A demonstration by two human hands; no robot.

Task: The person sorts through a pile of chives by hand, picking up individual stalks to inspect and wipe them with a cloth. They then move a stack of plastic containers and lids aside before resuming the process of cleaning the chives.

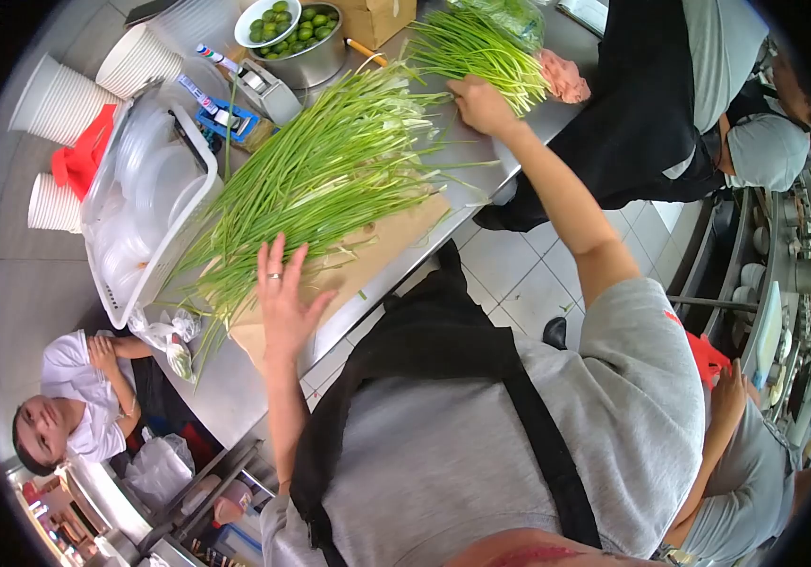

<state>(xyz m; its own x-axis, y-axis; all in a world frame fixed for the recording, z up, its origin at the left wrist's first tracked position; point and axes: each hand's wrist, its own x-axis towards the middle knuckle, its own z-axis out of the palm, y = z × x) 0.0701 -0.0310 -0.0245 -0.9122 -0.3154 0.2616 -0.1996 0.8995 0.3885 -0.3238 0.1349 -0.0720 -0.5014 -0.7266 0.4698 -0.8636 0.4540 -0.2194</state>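
A large heap of long chive-like greens point(320, 161) lies across brown cardboard point(367, 255) on the metal table, pale ends towards the right. My left hand point(284, 302), with a ring on one finger, rests on the heap's near edge, fingers spread and palm down. Beyond the pale ends, my right hand point(486, 107) is closed with its fingers curled, beside a second, smaller bunch of greens point(481, 57). Whatever its fingertips pinch is hidden. A pink cloth-like or plastic piece point(564, 77) touches that smaller bunch's end.
A white basket of clear lids point(209, 189) borders the heap on the left. Behind stand a metal pot of limes point(315, 61), a tape dispenser point(271, 93) and stacked white tubs point(63, 99). A person in black trousers point(613, 123) stands close on the right; another person point(84, 397) sits at left.
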